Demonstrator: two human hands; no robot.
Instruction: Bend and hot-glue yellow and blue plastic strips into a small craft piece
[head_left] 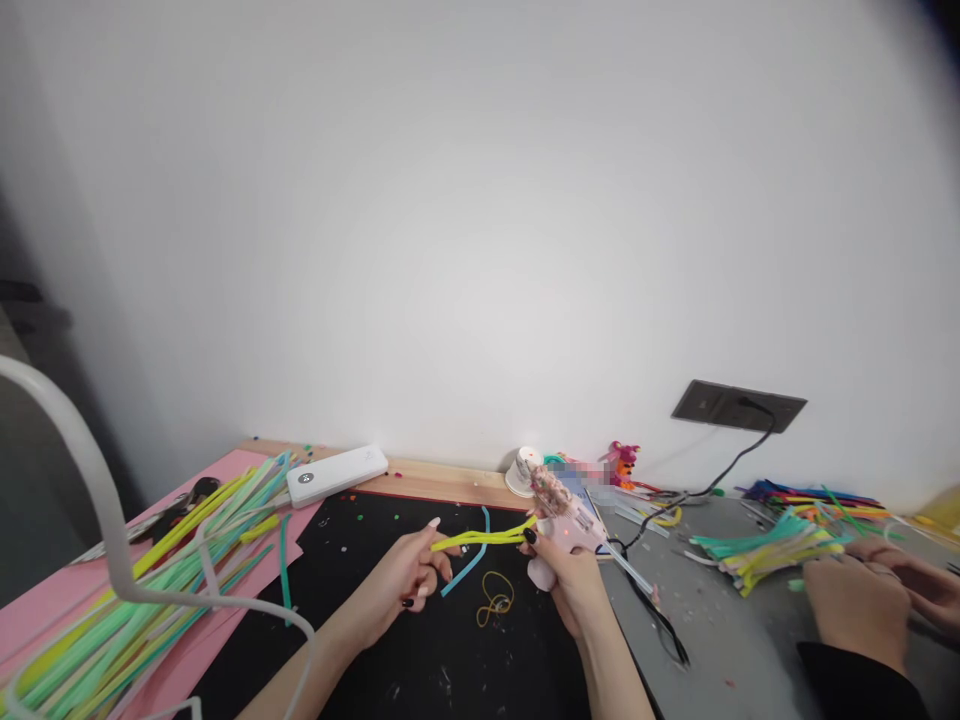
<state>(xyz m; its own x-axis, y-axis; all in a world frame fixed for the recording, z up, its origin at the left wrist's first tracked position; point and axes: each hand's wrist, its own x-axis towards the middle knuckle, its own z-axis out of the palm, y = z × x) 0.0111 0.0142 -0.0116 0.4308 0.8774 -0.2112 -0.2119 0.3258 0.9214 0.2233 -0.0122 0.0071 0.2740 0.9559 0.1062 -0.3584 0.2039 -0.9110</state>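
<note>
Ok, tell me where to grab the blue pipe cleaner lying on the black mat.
Probably best to pinch the blue pipe cleaner at its lower end, coming from above: that end lies bare on the black mat, while the upper part passes behind the yellow pipe cleaner held between both hands.

No text can be read; the white power bank [337, 475] bears only a small round logo.

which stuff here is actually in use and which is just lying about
In use: yellow pipe cleaner, held by the left hand; pink glue gun, in the right hand.

Lying about: blue pipe cleaner, rubber band, white power bank, pipe cleaner pile.
</note>
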